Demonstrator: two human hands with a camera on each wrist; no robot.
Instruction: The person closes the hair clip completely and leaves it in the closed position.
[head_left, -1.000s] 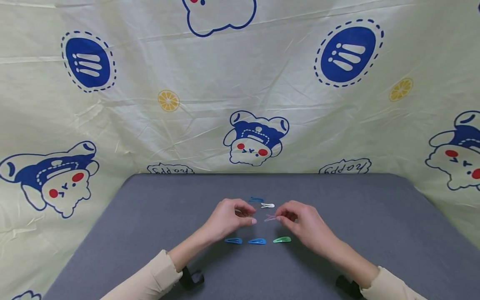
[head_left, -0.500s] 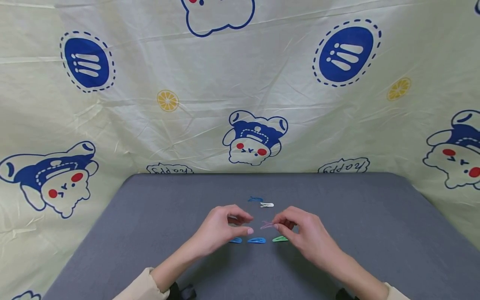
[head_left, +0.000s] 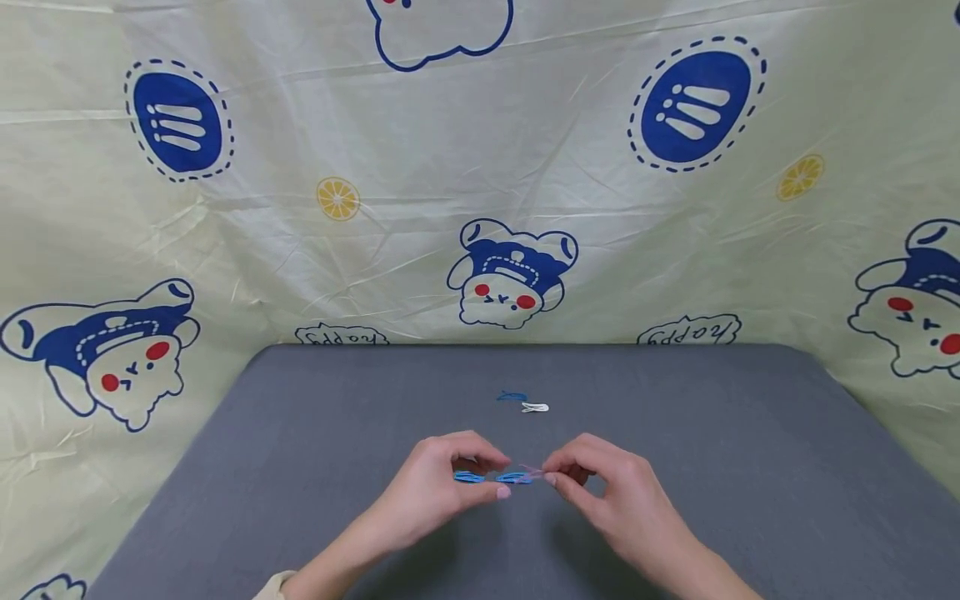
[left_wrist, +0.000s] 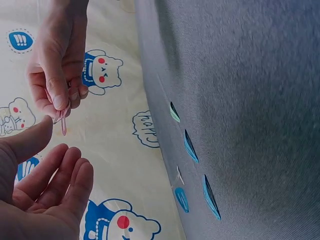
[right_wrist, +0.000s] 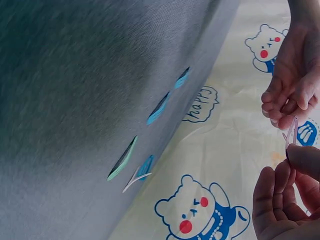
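Note:
My right hand (head_left: 611,492) pinches a small pink snap hair clip (right_wrist: 294,131) by one end, between thumb and fingers. The clip's two arms are spread apart, and its free end points at my left hand (head_left: 442,475). That hand is held just to the left with thumb and fingers parted and nothing between them. Below the hands, two blue hair clips (left_wrist: 190,146) and a green hair clip (right_wrist: 122,159) lie in a row on the table. In the head view the pink clip overlaps the middle one, and my right hand hides the green one.
Farther back on the grey table (head_left: 337,417) lie a white hair clip (head_left: 536,407) and another blue hair clip (head_left: 512,396), both with their arms sprung apart. A patterned curtain (head_left: 420,167) hangs behind the table's far edge.
Both hands have come back toward the body, away from the white clip, and the pink clip has travelled with the right hand. The left thumb and fingers have parted wider.

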